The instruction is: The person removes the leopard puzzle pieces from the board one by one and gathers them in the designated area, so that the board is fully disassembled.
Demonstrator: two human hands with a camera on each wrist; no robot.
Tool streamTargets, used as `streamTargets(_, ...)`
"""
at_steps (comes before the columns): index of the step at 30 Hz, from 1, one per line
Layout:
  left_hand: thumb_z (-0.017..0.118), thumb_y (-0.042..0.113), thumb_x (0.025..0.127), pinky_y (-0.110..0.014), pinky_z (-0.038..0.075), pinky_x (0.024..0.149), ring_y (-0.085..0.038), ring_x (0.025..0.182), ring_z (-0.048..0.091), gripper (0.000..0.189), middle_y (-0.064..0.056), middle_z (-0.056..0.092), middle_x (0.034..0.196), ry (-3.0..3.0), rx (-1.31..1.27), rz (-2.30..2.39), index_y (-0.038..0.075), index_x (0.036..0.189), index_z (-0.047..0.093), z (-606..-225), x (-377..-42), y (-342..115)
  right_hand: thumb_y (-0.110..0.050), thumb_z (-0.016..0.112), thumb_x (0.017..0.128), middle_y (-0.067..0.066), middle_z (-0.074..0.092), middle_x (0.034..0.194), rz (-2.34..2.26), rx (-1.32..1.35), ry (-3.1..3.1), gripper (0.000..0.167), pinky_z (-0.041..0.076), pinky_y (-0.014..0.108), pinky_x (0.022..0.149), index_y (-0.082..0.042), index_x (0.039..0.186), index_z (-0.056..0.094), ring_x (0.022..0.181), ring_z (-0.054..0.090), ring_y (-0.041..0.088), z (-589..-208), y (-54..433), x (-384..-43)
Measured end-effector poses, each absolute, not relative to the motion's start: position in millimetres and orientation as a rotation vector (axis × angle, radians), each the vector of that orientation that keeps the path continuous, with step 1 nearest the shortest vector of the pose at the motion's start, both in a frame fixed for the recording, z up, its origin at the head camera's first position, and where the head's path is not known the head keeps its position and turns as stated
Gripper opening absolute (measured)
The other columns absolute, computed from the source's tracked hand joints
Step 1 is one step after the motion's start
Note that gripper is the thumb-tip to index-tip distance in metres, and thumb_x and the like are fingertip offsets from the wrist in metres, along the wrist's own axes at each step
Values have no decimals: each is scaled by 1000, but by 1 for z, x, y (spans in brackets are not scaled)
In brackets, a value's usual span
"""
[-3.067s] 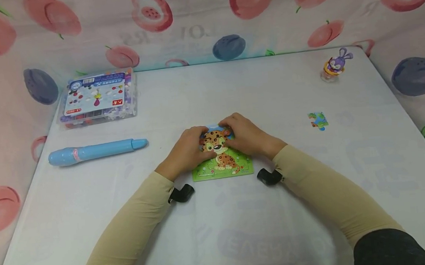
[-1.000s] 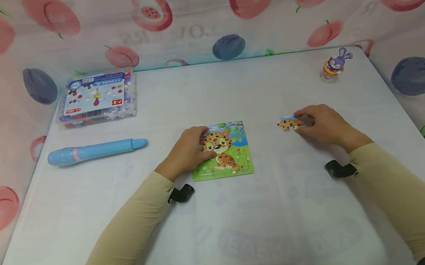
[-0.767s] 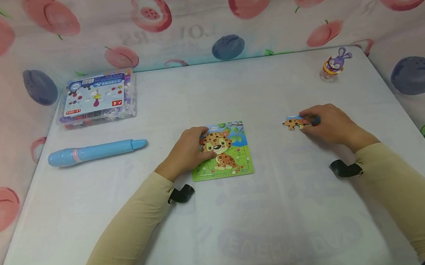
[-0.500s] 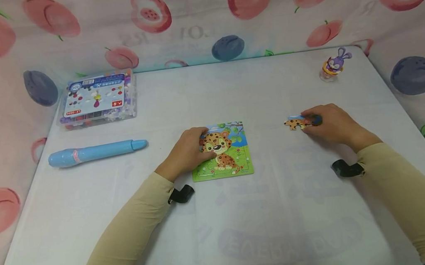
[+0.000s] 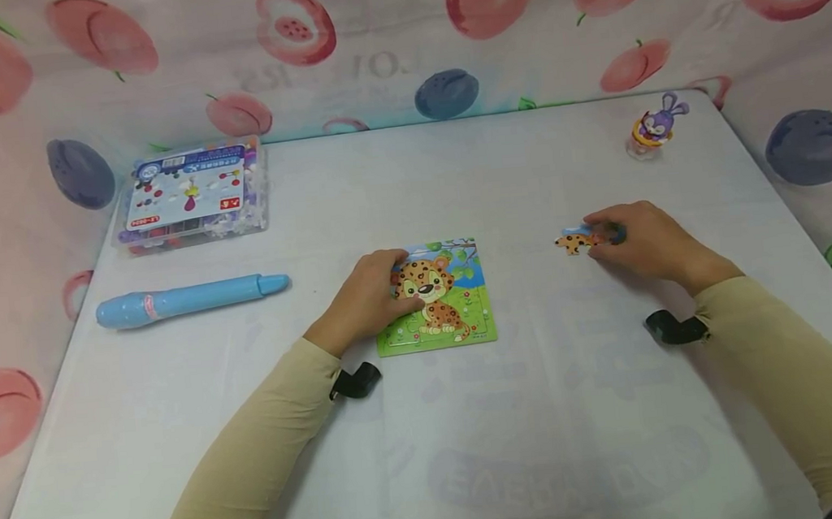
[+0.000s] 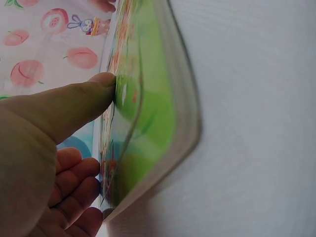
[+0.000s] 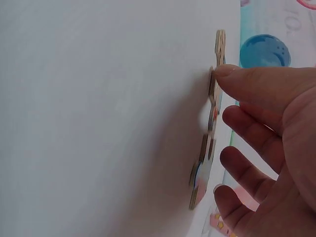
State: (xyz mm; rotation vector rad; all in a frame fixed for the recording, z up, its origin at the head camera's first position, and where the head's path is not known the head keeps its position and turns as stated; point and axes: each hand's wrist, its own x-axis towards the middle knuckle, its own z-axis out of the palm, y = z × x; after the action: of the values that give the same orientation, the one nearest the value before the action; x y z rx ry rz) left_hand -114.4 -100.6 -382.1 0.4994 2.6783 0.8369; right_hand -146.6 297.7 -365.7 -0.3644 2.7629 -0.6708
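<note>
White bench point(image 5: 517, 423) below: my left hand point(image 5: 362, 303) holds the leopard puzzle point(image 5: 464, 305) at its left side, likely steadying it; to its right, my right hand point(image 5: 653, 247) pinches a spotted piece point(image 5: 572, 242), probably for fine control.

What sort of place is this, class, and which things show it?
Probably an indoor play or activity area: a white table, a leopard puzzle lying on it, and a fruit-print sheet behind.

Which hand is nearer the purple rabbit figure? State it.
Right. The right hand is on the near side of the purple rabbit figure; the left hand is farther off, leftward, holding the leopard puzzle.
</note>
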Motion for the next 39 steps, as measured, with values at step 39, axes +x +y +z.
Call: streamTargets(39, 79, 31, 89, -41, 41, 103, -29, 117, 49, 77, -19, 51, 140, 2679, 497, 822, -5, 146, 42, -382, -115, -101, -13, 67, 94, 12, 58, 94, -630, -352, 2773, 39, 40, 49, 82, 2, 129, 63, 91, 49, 33, -368, 299, -145)
